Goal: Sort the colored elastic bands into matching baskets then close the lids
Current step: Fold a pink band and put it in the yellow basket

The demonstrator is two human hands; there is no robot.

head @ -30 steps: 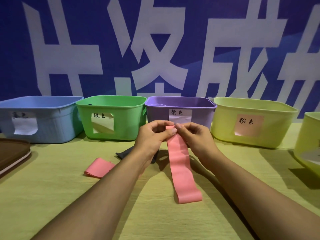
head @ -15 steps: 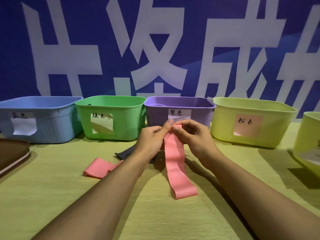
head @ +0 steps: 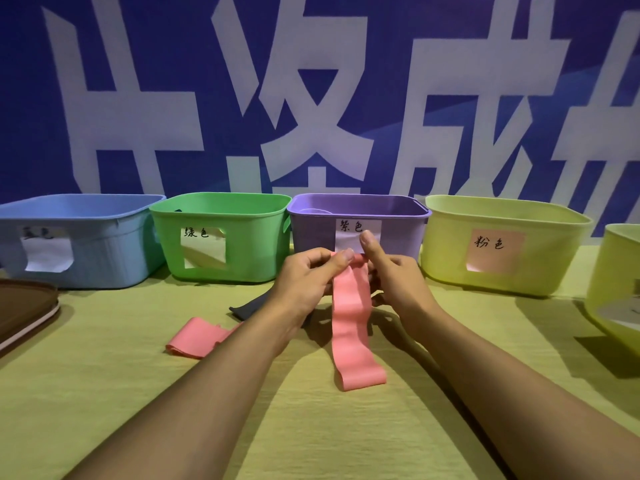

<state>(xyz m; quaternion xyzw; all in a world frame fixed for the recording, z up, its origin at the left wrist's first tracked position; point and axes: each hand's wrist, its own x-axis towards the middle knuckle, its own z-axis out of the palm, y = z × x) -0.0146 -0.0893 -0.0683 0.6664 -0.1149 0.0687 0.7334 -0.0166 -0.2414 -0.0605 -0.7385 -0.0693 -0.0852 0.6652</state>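
— What do you have at the middle of the frame?

— Both hands meet there, in front of the purple basket (head: 358,237). My left hand (head: 308,282) pinches the top end of a pink band (head: 353,327) between thumb and fingers. My right hand (head: 394,275) grips the same end from the other side, with its thumb raised against the basket's white label.

— And the rest of the band?

— It hangs down from the hands, and its lower loop lies on the counter (head: 104,393), just below centre.

— Any other bands?

— A second pink band (head: 197,337) lies flat on the counter at left of centre, partly behind my left forearm. A dark band (head: 251,306) lies just beyond it, near the green basket (head: 221,237).

— How do the baskets stand?

— In a row across the middle of the frame, all open: the blue basket (head: 79,244) at far left, then green, then purple, then a yellow-green basket (head: 502,244) with a pink label. Another yellow-green basket (head: 616,282) is cut off at the right edge. Something pale lies inside the purple one; I cannot tell what.

— Lids?

— One brown lid (head: 24,310) rests at the left edge of the frame.
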